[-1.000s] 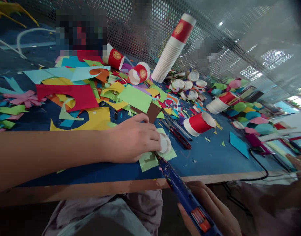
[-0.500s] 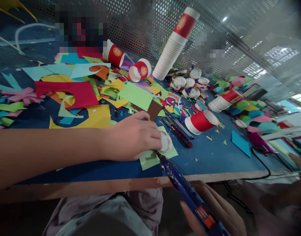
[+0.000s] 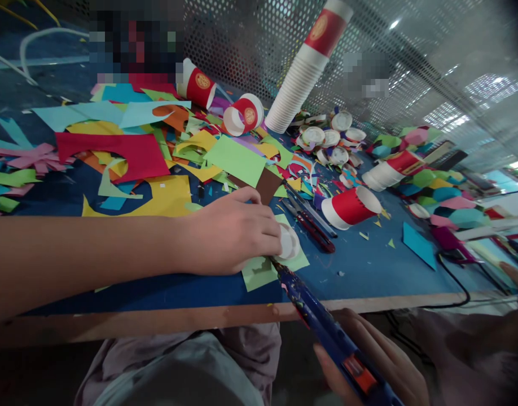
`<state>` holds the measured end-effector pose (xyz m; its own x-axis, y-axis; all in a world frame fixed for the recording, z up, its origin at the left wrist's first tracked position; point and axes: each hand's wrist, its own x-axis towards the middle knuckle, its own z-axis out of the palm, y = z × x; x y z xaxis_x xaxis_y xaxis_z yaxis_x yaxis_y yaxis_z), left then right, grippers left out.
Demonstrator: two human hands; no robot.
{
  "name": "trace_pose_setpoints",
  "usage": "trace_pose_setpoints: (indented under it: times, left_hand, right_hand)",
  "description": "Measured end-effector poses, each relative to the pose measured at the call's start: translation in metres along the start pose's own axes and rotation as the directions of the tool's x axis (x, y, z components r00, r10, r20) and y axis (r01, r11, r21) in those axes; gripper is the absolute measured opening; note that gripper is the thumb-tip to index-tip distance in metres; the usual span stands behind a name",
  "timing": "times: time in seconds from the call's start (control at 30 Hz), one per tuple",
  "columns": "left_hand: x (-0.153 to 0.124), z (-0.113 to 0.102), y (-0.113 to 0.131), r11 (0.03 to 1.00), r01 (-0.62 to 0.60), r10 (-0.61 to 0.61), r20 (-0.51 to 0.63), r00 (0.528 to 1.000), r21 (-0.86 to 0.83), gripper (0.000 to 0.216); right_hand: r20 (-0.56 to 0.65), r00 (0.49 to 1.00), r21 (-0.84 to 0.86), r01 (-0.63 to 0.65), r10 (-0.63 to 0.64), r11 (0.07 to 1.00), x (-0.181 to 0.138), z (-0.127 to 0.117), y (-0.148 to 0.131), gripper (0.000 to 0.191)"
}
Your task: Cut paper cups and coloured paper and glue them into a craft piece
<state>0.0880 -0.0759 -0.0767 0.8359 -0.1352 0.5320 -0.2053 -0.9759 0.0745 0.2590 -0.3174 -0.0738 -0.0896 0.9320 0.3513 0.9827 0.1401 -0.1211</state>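
Note:
My left hand [image 3: 231,232] rests on the blue table [image 3: 360,270], fingers closed on a small white paper cup bottom [image 3: 288,242]. The cup bottom lies on a light green paper piece [image 3: 261,269]. My right hand [image 3: 377,361], low at the table's front edge, grips a blue glue gun [image 3: 326,332]. The gun's nozzle touches the green paper right beside the white disc and my left fingertips.
Scissors [image 3: 310,221] and a tipped red cup [image 3: 350,207] lie just right of the disc. Coloured paper scraps [image 3: 157,152] cover the left and back. A tall cup stack [image 3: 303,67] leans on the mesh screen. Cut cup bottoms [image 3: 330,138] and a black cable [image 3: 451,270] lie to the right.
The view has shifted slightly; my left hand and the white disc stay pressed in place, and the glue gun nozzle stays at the disc's edge.

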Motion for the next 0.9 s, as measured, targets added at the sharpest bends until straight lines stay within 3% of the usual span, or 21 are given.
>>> trace_pose_setpoints:
  times: [0.27,0.4,0.9]
  left_hand:
    - [0.0002,0.0006,-0.0002,1.0,0.005,-0.005,0.012,1.0,-0.012,0.032]
    - [0.0002,-0.0001,-0.0003,1.0,0.022,-0.022,0.039,0.999,-0.005,0.033]
    - [0.0,-0.0002,0.0001,1.0,0.012,-0.012,0.011,1.0,-0.008,0.032]
  right_hand:
    - [0.02,0.999,0.058,0.044,-0.045,0.997,0.0007,-0.0033,0.0036,0.012]
    - [0.012,1.0,0.079,-0.03,0.029,0.996,0.0025,-0.0045,-0.0002,0.011]
    - [0.025,0.999,0.071,-0.031,0.03,0.997,-0.0006,-0.0056,-0.0009,0.014]
